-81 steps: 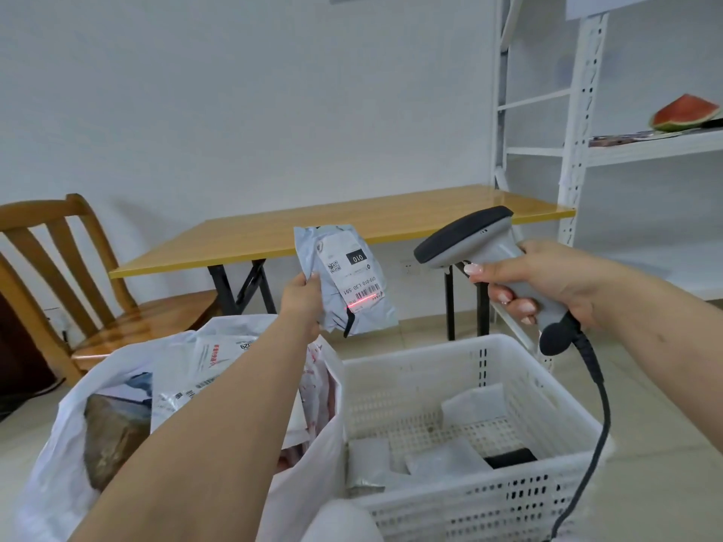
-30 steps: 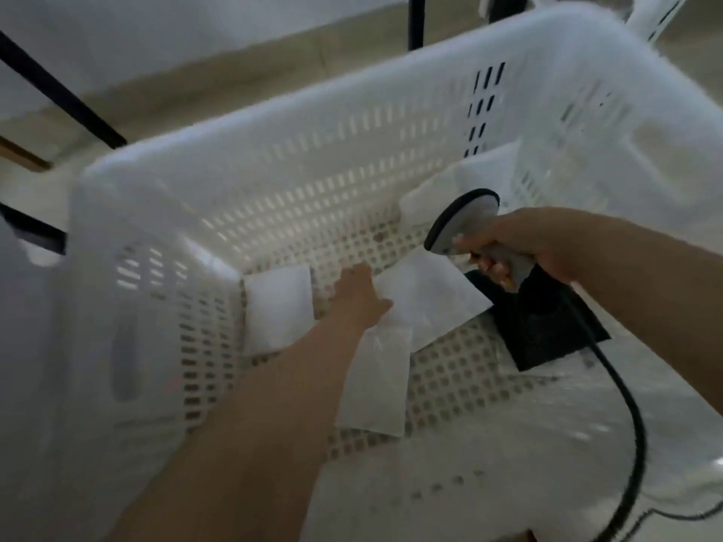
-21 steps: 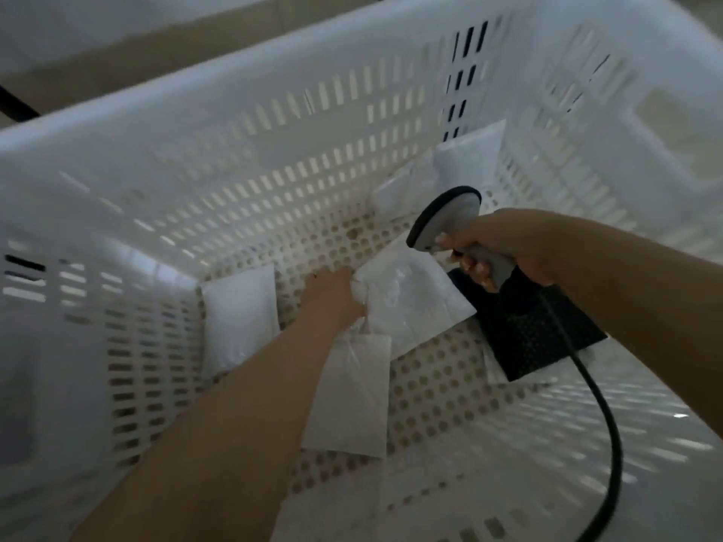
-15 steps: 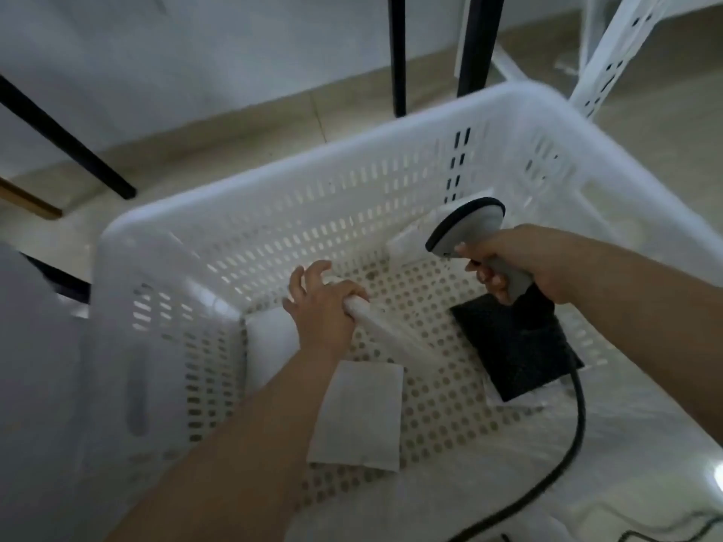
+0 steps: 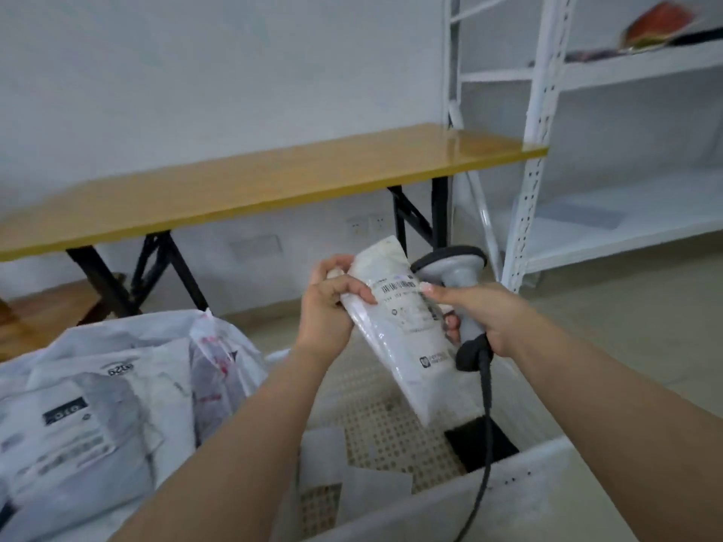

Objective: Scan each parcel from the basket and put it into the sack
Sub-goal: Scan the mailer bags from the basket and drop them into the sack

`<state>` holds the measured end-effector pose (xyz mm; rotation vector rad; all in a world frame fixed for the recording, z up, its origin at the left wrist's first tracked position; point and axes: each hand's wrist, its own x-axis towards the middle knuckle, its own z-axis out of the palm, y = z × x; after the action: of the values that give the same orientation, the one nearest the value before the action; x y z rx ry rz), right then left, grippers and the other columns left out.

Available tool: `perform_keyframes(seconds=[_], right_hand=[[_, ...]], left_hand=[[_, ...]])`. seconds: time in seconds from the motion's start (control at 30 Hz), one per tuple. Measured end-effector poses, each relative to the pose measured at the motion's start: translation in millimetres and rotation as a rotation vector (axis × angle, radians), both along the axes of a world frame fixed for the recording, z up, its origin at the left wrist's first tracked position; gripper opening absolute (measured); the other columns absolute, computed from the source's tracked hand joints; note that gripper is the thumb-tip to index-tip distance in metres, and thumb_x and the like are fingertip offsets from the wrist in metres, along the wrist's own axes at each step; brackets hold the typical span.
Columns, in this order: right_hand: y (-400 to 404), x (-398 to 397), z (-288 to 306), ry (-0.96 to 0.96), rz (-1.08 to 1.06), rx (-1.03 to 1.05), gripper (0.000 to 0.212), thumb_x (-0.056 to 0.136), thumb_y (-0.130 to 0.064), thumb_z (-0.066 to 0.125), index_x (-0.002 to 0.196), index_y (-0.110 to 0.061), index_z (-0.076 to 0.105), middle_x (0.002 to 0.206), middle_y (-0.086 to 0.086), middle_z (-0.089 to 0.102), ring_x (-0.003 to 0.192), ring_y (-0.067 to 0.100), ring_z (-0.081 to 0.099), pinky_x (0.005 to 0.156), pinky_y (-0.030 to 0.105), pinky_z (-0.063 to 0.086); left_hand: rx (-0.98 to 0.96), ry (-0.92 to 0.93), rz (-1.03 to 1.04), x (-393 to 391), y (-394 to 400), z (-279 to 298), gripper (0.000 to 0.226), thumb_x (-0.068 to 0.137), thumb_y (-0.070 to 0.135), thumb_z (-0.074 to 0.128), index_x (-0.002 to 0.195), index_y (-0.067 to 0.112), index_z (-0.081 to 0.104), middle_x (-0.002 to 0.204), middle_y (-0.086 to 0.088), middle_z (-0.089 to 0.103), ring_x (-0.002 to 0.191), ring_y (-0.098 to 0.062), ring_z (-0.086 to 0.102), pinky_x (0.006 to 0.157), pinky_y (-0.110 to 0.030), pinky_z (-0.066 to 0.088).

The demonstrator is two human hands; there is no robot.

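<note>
A tiled floor [image 5: 626, 326] runs to a white wall. Nearest, the white basket [image 5: 508, 487] holds flat white parcels and a black one [image 5: 483, 444] at its right edge. The sack [image 5: 117, 385] at its left is filled with labelled parcels. Above the basket, the left hand [image 5: 328, 307] grips a white parcel [image 5: 403, 326] by its upper end. The right hand [image 5: 481, 311] is wrapped round the scanner [image 5: 455, 275], thumb touching the parcel's label. Beyond stand a table [image 5: 274, 178] and shelving [image 5: 547, 111].
</note>
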<state>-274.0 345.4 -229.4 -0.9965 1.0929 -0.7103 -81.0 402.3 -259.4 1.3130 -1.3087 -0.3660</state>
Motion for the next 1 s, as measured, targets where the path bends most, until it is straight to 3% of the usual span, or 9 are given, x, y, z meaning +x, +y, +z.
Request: perform_keyframes(seconds=[0.13,0.17,0.23,0.3,0.37,0.43,0.57,0.73,1.0], right_hand=[[34,-4,59,-0.026,-0.048,-0.094,0.020,0.079,-0.001,0.077,0.072,0.001,0.059,0.045,0.004,0.051,0.034,0.008,0.037,0.036,0.019,0.039],[41,-3,69,-0.037,-0.073,-0.119,0.020,0.080,-0.001,0.077,0.071,0.000,0.059,0.044,0.003,0.051,0.032,0.007,0.036,0.035,0.019,0.038],[51,2,86,-0.078,-0.117,-0.163,0.020,0.080,-0.006,0.077,0.076,-0.001,0.058,0.049,0.004,0.047,0.029,0.007,0.035,0.034,0.019,0.037],[58,4,103,-0.128,-0.172,-0.204,0.025,0.079,-0.009,0.079,0.083,-0.004,0.055,0.047,0.004,0.042,0.028,0.008,0.036,0.034,0.020,0.037],[66,2,121,-0.163,-0.197,-0.248,0.026,0.080,-0.011,0.078,0.079,-0.006,0.052,0.040,0.002,0.042,0.031,0.011,0.037,0.035,0.021,0.037],[79,-5,140,-0.191,-0.217,-0.313,0.026,0.083,-0.014,0.076,0.078,-0.008,0.052,0.046,0.004,0.045,0.033,0.013,0.039,0.037,0.021,0.038],[124,-25,177,-0.175,-0.187,-0.454,0.035,0.085,-0.029,0.076,0.105,-0.008,0.057,0.075,0.009,0.065,0.039,0.011,0.045,0.042,0.023,0.043],[173,-36,207,-0.092,0.193,-0.488,0.041,0.085,-0.046,0.068,0.099,-0.008,0.061,0.061,0.002,0.057,0.044,0.012,0.040,0.046,0.027,0.038],[204,-20,227,-0.052,0.327,-0.560,0.042,0.085,-0.046,0.068,0.094,-0.006,0.059,0.058,0.001,0.048,0.044,0.013,0.035,0.042,0.024,0.035]], left_hand=[[-0.011,-0.003,0.080,-4,44,72,0.042,0.076,-0.007,0.076,0.090,0.032,0.071,0.148,0.004,0.030,0.138,-0.019,0.039,0.112,-0.032,0.037],[0.002,0.076,0.063,-6,54,86,0.050,0.079,0.000,0.073,0.113,0.036,0.066,0.154,-0.001,0.025,0.135,-0.021,0.045,0.108,-0.036,0.043],[0.059,0.502,0.018,-14,72,110,0.062,0.091,0.013,0.062,0.145,0.035,0.039,0.141,-0.002,0.041,0.099,-0.021,0.068,0.076,-0.035,0.059],[0.194,0.788,-0.089,-24,94,136,0.041,0.099,0.028,0.055,0.138,0.015,0.048,0.106,-0.006,0.065,0.065,-0.017,0.069,0.054,-0.029,0.056],[0.332,0.639,-0.138,-31,113,152,0.039,0.094,0.033,0.063,0.121,0.005,0.062,0.087,-0.006,0.074,0.065,-0.017,0.071,0.054,-0.028,0.056],[0.331,0.458,-0.069,-30,125,162,0.033,0.088,0.013,0.071,0.117,0.002,0.063,0.088,-0.005,0.074,0.071,-0.017,0.072,0.055,-0.028,0.056],[0.207,0.520,0.150,-13,143,180,0.018,0.087,0.004,0.071,0.101,0.010,0.062,0.091,-0.006,0.070,0.077,-0.021,0.069,0.062,-0.031,0.056],[0.182,0.544,0.262,9,162,185,0.026,0.089,-0.004,0.065,0.112,0.008,0.062,0.096,-0.009,0.068,0.093,-0.031,0.067,0.086,-0.044,0.057],[0.131,0.531,0.316,36,181,178,0.026,0.090,-0.001,0.066,0.112,0.010,0.061,0.098,-0.009,0.068,0.080,-0.023,0.066,0.063,-0.032,0.054]])
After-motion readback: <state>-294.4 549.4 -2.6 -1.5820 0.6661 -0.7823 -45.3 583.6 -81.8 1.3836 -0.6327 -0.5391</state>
